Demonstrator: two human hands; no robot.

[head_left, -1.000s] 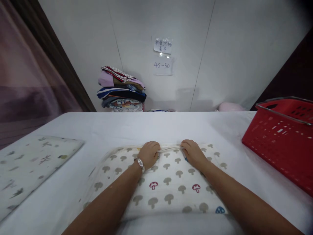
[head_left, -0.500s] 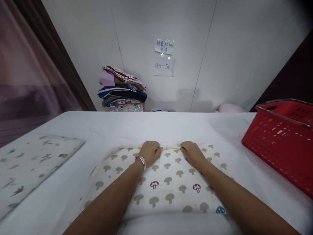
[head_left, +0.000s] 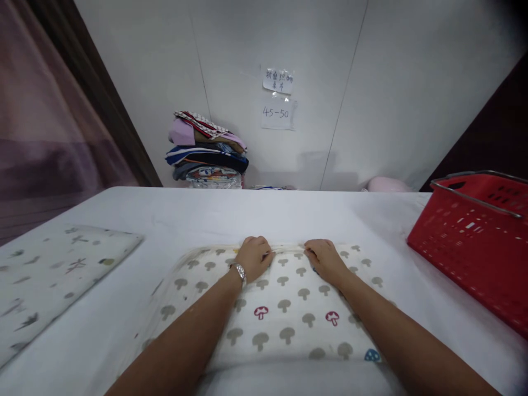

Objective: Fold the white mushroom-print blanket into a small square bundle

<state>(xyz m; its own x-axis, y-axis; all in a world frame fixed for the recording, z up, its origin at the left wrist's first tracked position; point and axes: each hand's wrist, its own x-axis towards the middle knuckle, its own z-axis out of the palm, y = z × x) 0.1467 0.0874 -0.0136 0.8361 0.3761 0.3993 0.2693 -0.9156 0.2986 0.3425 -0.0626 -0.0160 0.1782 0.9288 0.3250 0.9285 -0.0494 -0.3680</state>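
Both hands, left hand point(head_left: 254, 256) and right hand point(head_left: 324, 257), curl their fingers onto the far edge of the mushroom-print cloth point(head_left: 284, 308). A red basket point(head_left: 474, 242) sits well right of the fingers, a second patterned cloth point(head_left: 53, 275) well left, stacked clothes point(head_left: 206, 151) beyond.

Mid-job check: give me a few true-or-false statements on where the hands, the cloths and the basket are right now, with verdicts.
1. The left hand and right hand both curl over the far edge of the mushroom-print cloth. True.
2. The red basket stands left of that cloth. False: it stands on the right side of the table.
3. A watch sits on the left wrist. True.
4. The second patterned cloth overlaps the mushroom-print cloth. False: it lies apart at the left, with bare table between.
5. The stack of clothes sits beyond the table, by the wall. True.
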